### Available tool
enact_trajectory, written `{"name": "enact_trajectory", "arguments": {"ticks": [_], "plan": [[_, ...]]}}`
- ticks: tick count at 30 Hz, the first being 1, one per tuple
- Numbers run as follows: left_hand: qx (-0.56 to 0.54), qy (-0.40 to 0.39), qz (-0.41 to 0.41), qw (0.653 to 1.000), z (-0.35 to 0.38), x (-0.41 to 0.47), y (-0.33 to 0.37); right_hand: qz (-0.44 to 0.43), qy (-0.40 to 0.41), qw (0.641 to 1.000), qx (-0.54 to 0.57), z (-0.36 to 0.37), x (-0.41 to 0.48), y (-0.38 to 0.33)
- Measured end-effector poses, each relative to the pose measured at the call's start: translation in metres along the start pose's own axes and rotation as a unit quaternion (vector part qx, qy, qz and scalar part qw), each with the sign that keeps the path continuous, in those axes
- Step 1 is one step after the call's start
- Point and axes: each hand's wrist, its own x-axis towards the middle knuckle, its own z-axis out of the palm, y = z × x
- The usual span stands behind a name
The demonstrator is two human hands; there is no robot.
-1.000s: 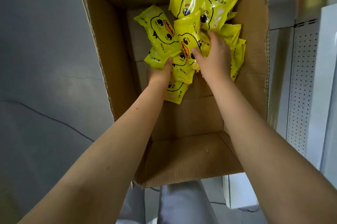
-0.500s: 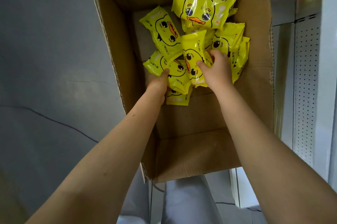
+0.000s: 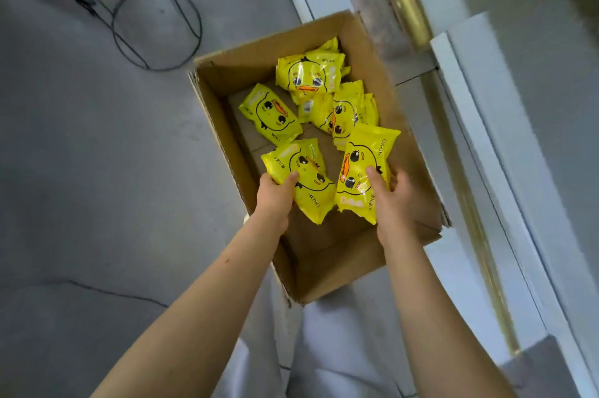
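Note:
An open cardboard box [image 3: 418,170] stands on the floor and holds several yellow duck-print packets. My left hand [image 3: 275,195] grips one yellow packet [image 3: 308,177] by its left end, thumb on top. My right hand [image 3: 392,200] grips a second yellow packet [image 3: 363,170] by its lower right side. Both held packets are lifted above the box's near half. Further in lie a loose packet [image 3: 270,112] at the left, a large packet [image 3: 309,75] at the far end and more packets [image 3: 346,110] beside it.
A black wire stand [image 3: 155,28] with a round base sits on the grey floor [image 3: 81,154] at the upper left. White shelving with a gold strip [image 3: 486,138] runs along the box's right side. My light trousers [image 3: 340,349] are below the box.
Both hands have drawn back toward me, each lifting one packet out of the pile. My head has risen and the view has widened, so the box looks smaller and the wire stand has come into view.

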Motion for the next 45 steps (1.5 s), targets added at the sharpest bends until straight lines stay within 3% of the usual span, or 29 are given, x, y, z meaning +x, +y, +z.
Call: {"name": "enact_trajectory", "arguments": {"ticks": [4, 10, 14, 20, 24, 32, 38, 45], "plan": [[0.040, -0.027, 0.082, 0.995, -0.013, -0.067, 0.022, -0.063, 0.068, 0.995, 0.038, -0.035, -0.059, -0.032], [0.089, -0.093, 0.159, 0.979, -0.001, -0.150, 0.045, -0.024, 0.086, 0.989, 0.122, -0.097, -0.120, -0.051], [0.163, -0.149, 0.239, 0.946, 0.037, -0.189, 0.046, -0.008, 0.116, 0.972, 0.202, -0.145, -0.137, -0.057], [0.218, -0.180, 0.262, 0.923, 0.079, -0.239, 0.032, 0.010, 0.153, 0.947, 0.281, -0.202, -0.149, -0.063], [0.289, -0.209, 0.300, 0.885, 0.090, -0.256, 0.036, -0.007, 0.166, 0.943, 0.287, -0.212, -0.161, -0.066], [0.360, -0.340, 0.344, 0.797, 0.113, -0.270, 0.084, -0.004, 0.216, 0.932, 0.292, -0.207, -0.174, -0.102], [0.390, -0.386, 0.406, 0.731, 0.127, -0.270, 0.137, -0.033, 0.245, 0.940, 0.235, -0.200, -0.175, -0.139], [0.389, -0.433, 0.428, 0.692, 0.160, -0.292, 0.176, -0.069, 0.206, 0.950, 0.226, -0.220, -0.163, -0.185]]}}
